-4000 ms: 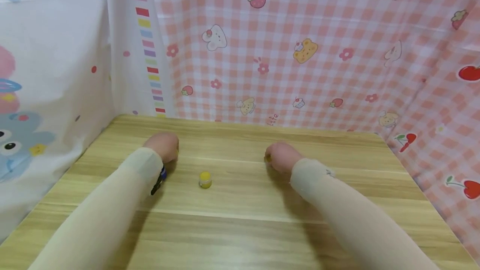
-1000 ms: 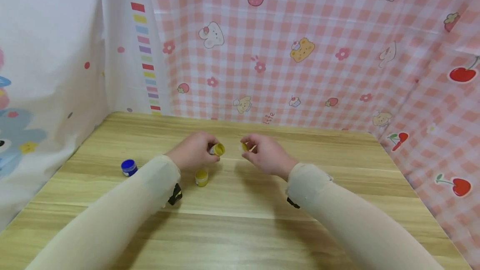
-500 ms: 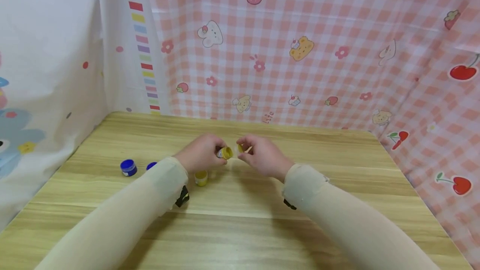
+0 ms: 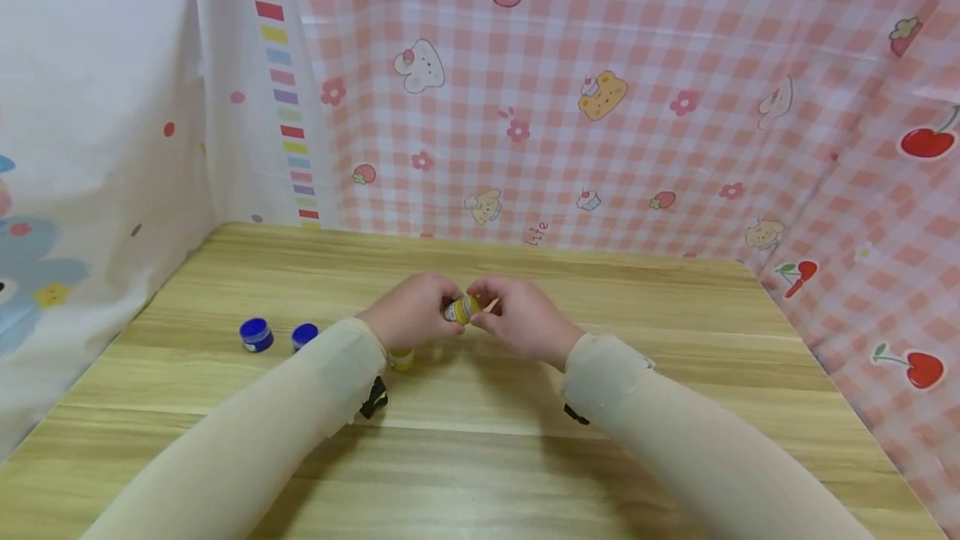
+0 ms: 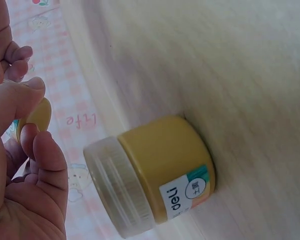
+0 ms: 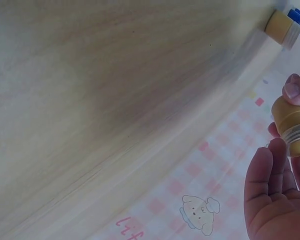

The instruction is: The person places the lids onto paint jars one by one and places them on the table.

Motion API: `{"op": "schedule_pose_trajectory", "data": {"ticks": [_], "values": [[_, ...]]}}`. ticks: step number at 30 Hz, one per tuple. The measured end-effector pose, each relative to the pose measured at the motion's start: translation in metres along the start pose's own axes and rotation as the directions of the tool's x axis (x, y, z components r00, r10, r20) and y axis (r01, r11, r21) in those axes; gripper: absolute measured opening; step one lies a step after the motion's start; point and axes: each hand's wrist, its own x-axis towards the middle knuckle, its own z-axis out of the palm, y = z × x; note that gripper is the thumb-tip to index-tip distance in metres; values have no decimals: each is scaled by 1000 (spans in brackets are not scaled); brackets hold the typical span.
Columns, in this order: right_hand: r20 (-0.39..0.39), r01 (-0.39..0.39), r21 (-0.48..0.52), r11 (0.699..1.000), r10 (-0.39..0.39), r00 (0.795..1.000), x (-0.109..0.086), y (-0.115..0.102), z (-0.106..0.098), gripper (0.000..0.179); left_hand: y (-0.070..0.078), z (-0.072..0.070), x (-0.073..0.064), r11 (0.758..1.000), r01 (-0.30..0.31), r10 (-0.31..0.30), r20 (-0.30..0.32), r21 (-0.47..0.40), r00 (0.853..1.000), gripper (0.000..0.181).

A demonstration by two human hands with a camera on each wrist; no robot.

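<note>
My left hand (image 4: 416, 311) grips a small yellow paint jar (image 4: 454, 311), tipped on its side with its mouth toward the right. Pinched in the fingers of my right hand (image 4: 528, 317) is the jar's lid (image 4: 472, 306), brought right up against the mouth. The right wrist view shows the jar (image 6: 288, 114) between the two hands, its ribbed lid (image 6: 296, 135) in line with it. A second yellow paint jar (image 5: 162, 167), with a clear lid and a deli label, stands on the table below my left hand.
Two blue paint jars (image 4: 257, 335) (image 4: 303, 335) stand to the left, one close beside my left sleeve. The wooden table (image 4: 480, 457) runs back to a pink checked cloth (image 4: 465, 157). White cloth (image 4: 112, 107) hangs along the left side.
The hands have come together from apart, the left moving right with the yellow jar. The gap between jar and lid has closed. The second blue jar has come out from behind the left arm.
</note>
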Motion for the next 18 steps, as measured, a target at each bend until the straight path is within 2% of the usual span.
{"op": "schedule_pose_trajectory", "data": {"ticks": [9,18], "values": [[-5,8,-2,1000,-8,1000,-3,1,2,24,1,2,1,1000,-9,9,-1,-4,1000,17],[-5,14,-28,1000,-14,1000,-3,1,3,24,5,3,0,1000,13,-13,-4,-19,1000,19]]}}
